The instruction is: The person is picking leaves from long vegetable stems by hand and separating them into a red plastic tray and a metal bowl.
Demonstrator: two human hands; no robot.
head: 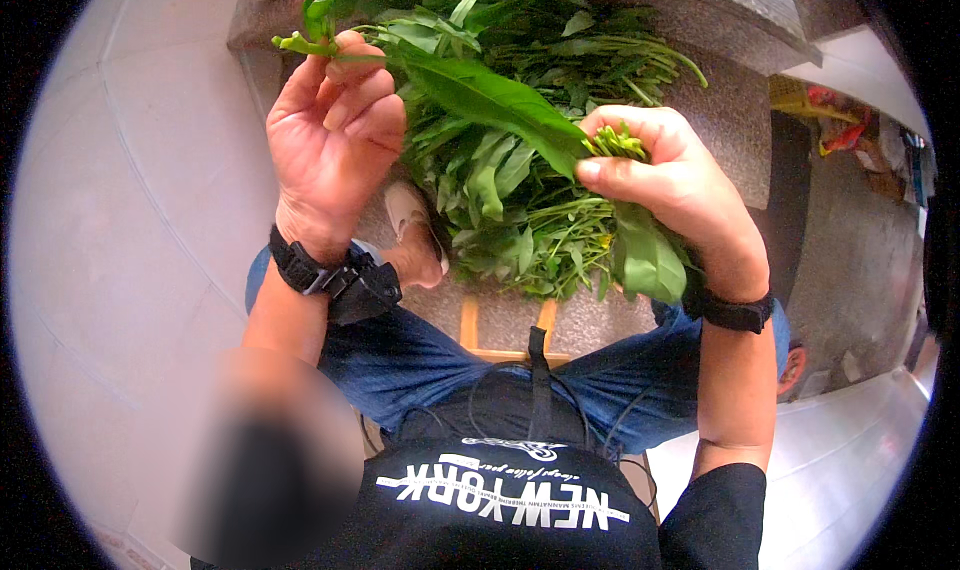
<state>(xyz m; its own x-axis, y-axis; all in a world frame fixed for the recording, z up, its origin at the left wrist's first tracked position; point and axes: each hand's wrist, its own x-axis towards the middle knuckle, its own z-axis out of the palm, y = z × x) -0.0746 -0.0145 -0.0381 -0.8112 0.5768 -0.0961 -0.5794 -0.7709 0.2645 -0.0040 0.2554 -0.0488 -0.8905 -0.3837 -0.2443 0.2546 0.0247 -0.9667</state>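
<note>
My left hand point(337, 150) pinches a green leafy stem point(300, 43) between thumb and fingers at the upper left. From there a long green leaf point(487, 97) stretches across to my right hand. A small bunch of leafy greens point(619, 144), likely water spinach, is gripped in my right hand point(675, 161), cut stem ends showing between thumb and forefinger. Broad leaves of that bunch hang below the palm. Under and between both hands lies a large heap of the same greens point(517, 169), with loose stems at its right side.
Pale tiled floor point(150, 195) spreads to the left. A stone ledge point(720, 19) borders the heap at the far right. Beyond it stands a yellow basket point(791, 96) near red packaging. One light shoe point(405, 202) is beside the heap; a wooden edge point(517, 356) shows between my knees.
</note>
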